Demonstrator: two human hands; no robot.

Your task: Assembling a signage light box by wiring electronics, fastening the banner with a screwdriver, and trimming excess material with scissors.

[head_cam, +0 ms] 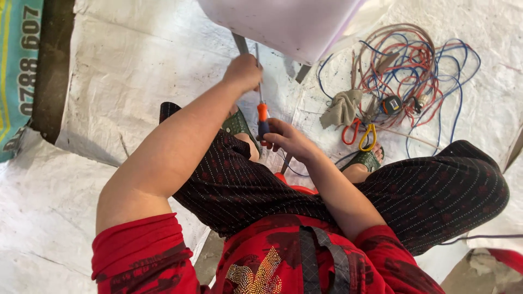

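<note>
My right hand [289, 139] grips the orange and blue handle of a screwdriver [262, 117], whose thin shaft runs up under a white box-like object [283, 24]. My left hand [243, 72] is closed around the shaft and a grey metal leg [240, 43] just below that object. I sit with both knees apart, in dark patterned trousers and green sandals.
A tangle of red, blue and brown wires [414, 65] lies at the right with a grey rag [343, 107], pliers with red and yellow handles [360, 133] and a small tape measure [391, 104]. White sheeting [136, 65] covers the floor. A red stool edge [297, 185] shows under me.
</note>
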